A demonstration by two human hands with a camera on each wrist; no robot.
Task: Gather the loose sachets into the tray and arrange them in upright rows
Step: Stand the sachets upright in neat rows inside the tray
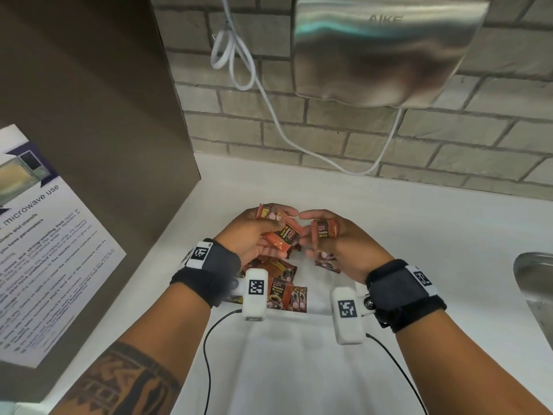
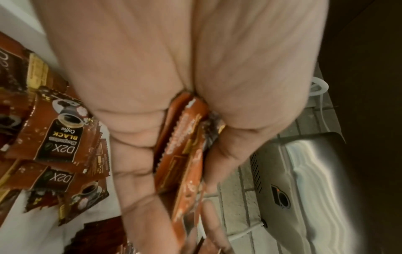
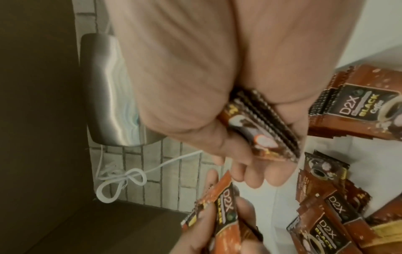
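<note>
My left hand (image 1: 270, 232) grips a fanned bunch of orange-brown D2X coffee sachets (image 1: 282, 236), seen edge-on between thumb and fingers in the left wrist view (image 2: 185, 146). My right hand (image 1: 324, 235) holds a neat stack of sachets (image 1: 325, 229), their serrated ends lined up (image 3: 261, 127). The two hands almost touch at the fingertips. Below them several loose sachets (image 1: 281, 284) lie flat and overlapping in the white tray (image 1: 318, 295), with one more sachet (image 1: 327, 262) under the right hand. The tray's edges are hard to make out against the white counter.
A steel hand dryer (image 1: 383, 46) hangs on the brick wall behind, with a looped white cable (image 1: 239, 70) trailing down. A brown panel with a microwave notice (image 1: 45, 241) stands at the left. A metal sink (image 1: 535, 292) lies at the right edge.
</note>
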